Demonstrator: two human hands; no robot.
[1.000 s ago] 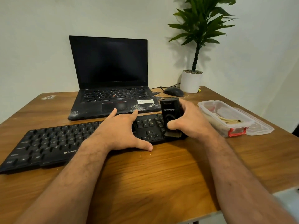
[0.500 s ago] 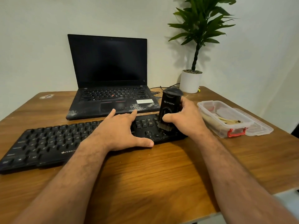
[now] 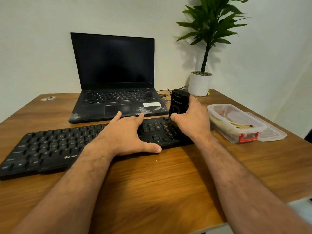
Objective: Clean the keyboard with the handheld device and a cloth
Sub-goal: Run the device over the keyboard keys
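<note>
Holding the handheld vacuum point(image 3: 178, 103) upright in our right hand point(image 3: 190, 122), fingers wrapped around it, we brush the keyboard point(image 3: 50, 149) number pad on the tabletop point(image 3: 152, 183); our flat left hand point(image 3: 126, 135) steadies it against sliding.

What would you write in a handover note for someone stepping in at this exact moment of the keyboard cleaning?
Left hand: open, fingers spread, pressing flat on the middle of the black keyboard to steady it.
Right hand: grips the black handheld device upright, its brush end on the keys at the keyboard's right end, near the number pad.
Keyboard lies on the wooden desk in front of the open laptop.
Done: brushing is under way at the right end; how much is already covered cannot be told.
Left: brush the remaining keys, then wipe with a cloth. No cloth is clearly visible; the clear container at right holds something pale, unclear what.
</note>
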